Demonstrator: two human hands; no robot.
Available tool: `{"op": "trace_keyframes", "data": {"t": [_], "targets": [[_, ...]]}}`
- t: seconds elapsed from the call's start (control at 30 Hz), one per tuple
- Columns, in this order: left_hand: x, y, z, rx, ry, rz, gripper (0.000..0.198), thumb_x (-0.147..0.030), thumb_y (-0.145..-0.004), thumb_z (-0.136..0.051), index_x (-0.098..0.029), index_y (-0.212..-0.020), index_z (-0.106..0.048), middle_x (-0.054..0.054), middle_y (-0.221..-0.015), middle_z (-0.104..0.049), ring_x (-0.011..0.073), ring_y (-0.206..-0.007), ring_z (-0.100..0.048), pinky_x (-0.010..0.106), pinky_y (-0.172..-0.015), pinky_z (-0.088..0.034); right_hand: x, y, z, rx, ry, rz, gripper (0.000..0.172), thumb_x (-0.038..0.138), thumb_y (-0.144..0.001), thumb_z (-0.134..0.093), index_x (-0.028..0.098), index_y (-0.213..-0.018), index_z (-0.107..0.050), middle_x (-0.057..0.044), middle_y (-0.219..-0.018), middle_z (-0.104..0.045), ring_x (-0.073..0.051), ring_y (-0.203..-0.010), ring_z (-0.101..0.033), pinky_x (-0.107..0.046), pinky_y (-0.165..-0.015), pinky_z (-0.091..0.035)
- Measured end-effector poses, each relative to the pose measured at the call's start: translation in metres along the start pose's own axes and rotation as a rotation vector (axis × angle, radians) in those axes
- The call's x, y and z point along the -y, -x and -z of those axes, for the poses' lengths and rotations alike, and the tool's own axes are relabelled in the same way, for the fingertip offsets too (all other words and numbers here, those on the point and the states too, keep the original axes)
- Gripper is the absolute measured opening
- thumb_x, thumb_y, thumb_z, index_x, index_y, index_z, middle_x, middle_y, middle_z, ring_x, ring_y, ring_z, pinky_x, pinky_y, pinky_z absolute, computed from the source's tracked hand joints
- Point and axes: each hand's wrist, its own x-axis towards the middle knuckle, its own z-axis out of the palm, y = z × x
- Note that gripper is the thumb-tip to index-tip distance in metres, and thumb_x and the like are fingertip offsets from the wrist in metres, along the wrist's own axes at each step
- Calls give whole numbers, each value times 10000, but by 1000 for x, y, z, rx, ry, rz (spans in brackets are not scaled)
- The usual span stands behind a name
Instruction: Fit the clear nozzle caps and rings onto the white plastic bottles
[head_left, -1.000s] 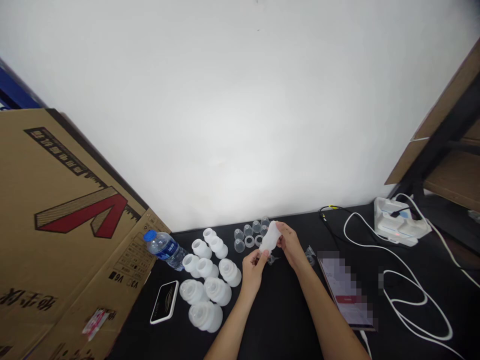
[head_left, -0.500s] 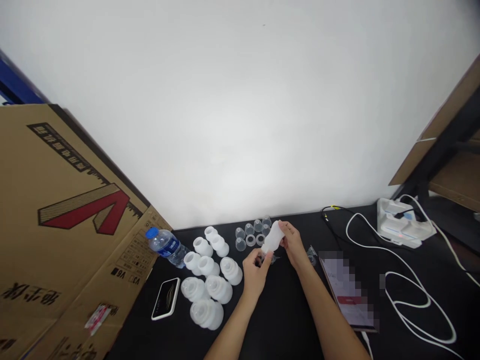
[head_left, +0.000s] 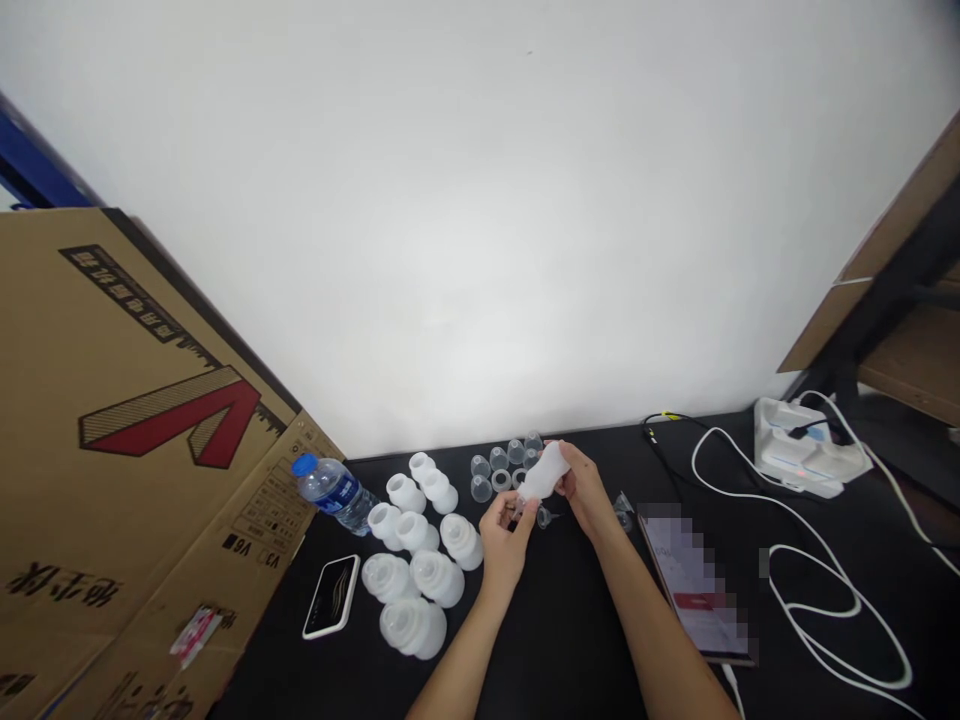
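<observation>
Head view, lower centre of the frame: the right hand (head_left: 586, 492) grasps a frosted white plastic piece (head_left: 543, 472), while the left hand (head_left: 504, 548) pinches its lower end above the black counter (head_left: 562, 640).

**Black tabletop (head_left: 559, 640) and surrounding items**
Cardboard carton (head_left: 150, 400) with red and black print, leaning at left; blue-capped water bottle (head_left: 334, 494) lying beside it; black smartphone (head_left: 331, 596), face up; at right, device with pixelated screen (head_left: 697, 585), white charging dock (head_left: 806, 450), looped white cable (head_left: 795, 527), wooden shelf (head_left: 907, 350).
</observation>
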Motion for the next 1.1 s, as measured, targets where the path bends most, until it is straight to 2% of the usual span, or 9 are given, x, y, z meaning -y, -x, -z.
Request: {"op": "trace_keyframes", "data": {"t": [0.23, 0.4, 0.47, 0.6, 0.73, 0.8, 0.9, 0.97, 1.1], "targets": [[-3, 6, -1, -29, -136, -90, 348, -526, -895, -807, -191, -841, -730, 2, -728, -609, 173, -690, -548, 278, -675, -458, 8, 6, -2, 15, -2, -32, 541, 683, -734, -913, 190, -909, -775, 15, -600, -606, -84, -445, -370, -226, -394, -250], [-5, 7, -2, -53, -103, -67, 376, -560, -919, -772, -199, -835, -706, 15, -754, -630, 190, -724, -574, 291, -713, -483, 6, 7, -5, -24, -16, -52, 517, 675, -767, -897, 190, -848, -736, 25, -546, -566, -99, -423, -370, -241, -374, -228], [-6, 6, -1, -47, -55, -76, 378, -573, -910, -778, -199, -917, -722, 37, -833, -681, 207, -781, -618, 307, -762, -515, 6, 6, -3, -40, -31, -74, 525, 693, -785, -864, 188, -835, -732, -10, -582, -630, -117, -419, -415, -259, -366, -273], [-4, 5, -1, -40, -27, -131, 481, -507, -862, -860, -204, -1206, -716, 87, -1057, -724, 236, -927, -669, 345, -850, -557, 9, 3, 1, 9, -68, -101, 508, 695, -863, -756, 198, -961, -776, -106, -846, -796, -187, -520, -585, -299, -413, -406], [1, 3, -2, -16, -51, -158, 480, -461, -912, -832, -220, -1301, -691, 107, -1170, -700, 235, -948, -668, 347, -829, -565, 9, 5, 0, 91, -60, -110, 488, 686, -900, -711, 220, -1025, -782, -122, -922, -817, -231, -601, -666, -301, -428, -440], [1, 3, -2, -18, -55, -162, 480, -461, -932, -812, -227, -1331, -684, 118, -1242, -680, 242, -975, -673, 362, -849, -573, 6, 5, -1, 134, -38, -132, 501, 687, -877, -744, 204, -1003, -791, -119, -852, -803, -215, -569, -649, -290, -419, -436], [-3, 3, 0, -29, -67, -188, 480, -462, -941, -804, -236, -1349, -692, 134, -1349, -651, 297, -1167, -665, 432, -1022, -551, -1, 7, -3, 173, 114, -177, 545, 715, -824, -778, 177, -907, -804, -69, -600, -694, -179, -433, -547, -267, -360, -325], [-7, 2, 2, -49, -69, -213, 466, -471, -917, -829, -231, -1299, -716, 134, -1327, -661, 333, -1262, -637, 469, -1097, -519, -3, 8, -5, 157, 273, -107, 517, 702, -789, -806, 186, -813, -807, -38, -539, -634, -150, -393, -469, -266, -369, -273], [-6, 3, 3, -83, -64, -192, 485, -520, -846, -882, -220, -1196, -729, 121, -1241, -683, 338, -1221, -659, 471, -1088, -532, 0, 11, -7, 84, 548, 287, 253, 501, -771, -865, 251, -778, -828, -66, -930, -753, -122, -531, -446, -314, -535, -416]]}}
